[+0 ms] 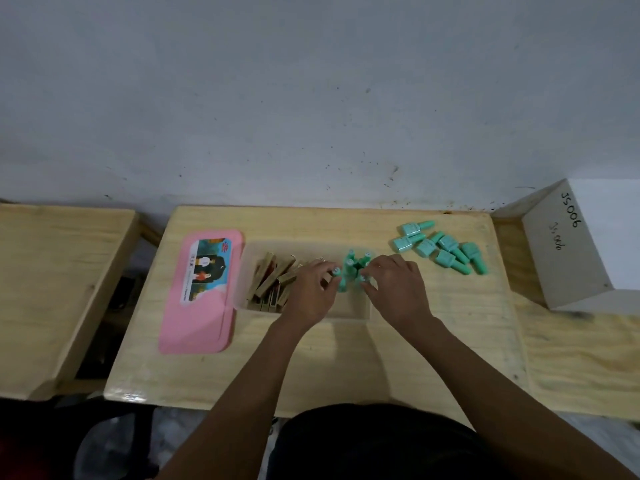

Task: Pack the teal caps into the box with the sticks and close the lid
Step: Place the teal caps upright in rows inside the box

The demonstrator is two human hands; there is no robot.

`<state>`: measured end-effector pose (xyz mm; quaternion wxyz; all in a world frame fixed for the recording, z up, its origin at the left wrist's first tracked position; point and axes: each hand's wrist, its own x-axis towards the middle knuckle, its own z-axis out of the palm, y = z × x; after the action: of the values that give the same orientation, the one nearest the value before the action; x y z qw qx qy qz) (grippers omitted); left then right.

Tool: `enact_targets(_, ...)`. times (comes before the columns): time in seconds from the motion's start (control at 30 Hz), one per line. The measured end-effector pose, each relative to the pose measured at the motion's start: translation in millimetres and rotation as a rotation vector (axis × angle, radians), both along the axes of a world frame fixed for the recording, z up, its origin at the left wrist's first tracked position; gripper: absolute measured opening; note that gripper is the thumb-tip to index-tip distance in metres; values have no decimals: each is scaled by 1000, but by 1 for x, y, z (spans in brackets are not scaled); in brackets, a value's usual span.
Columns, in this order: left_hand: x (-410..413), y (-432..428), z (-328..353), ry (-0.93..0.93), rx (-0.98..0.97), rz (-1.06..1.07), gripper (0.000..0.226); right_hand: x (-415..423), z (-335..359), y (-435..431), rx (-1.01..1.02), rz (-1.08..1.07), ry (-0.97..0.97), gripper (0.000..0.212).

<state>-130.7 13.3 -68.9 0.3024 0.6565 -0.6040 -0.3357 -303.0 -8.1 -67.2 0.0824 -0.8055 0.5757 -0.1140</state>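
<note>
A translucent box (242, 271) sits mid-table with wooden sticks (273, 282) piled in its left half. Several teal caps (356, 263) stand upright in its right half. My left hand (311, 289) reaches into the box, its fingertips pinched on a teal cap at the group's left side. My right hand (394, 285) is over the box's right end, fingers curled onto the caps at the group's right side. A loose heap of several teal caps (440, 245) lies on the table to the right of the box. The pink lid (201, 299) lies flat left of the box.
A pale wooden table (311, 368) carries everything. A grey block marked JS006 (568, 251) stands at the right edge. A second wooden surface (52, 271) lies to the left across a gap. A wall rises behind.
</note>
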Motion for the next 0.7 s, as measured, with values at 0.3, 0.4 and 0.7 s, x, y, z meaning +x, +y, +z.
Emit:
enact_targets(0.3,-9,-1,-18,-37,31,-55,25,-2,-10,1,-125,-43,85,15)
enact_targets(0.4,-14,-2,-21,-47,29,-49,26,0,-12,1,-119,-69,74,13)
enact_targets(0.7,-27,-6,-31,-75,2,17,28,1,-12,1,-85,-139,53,15)
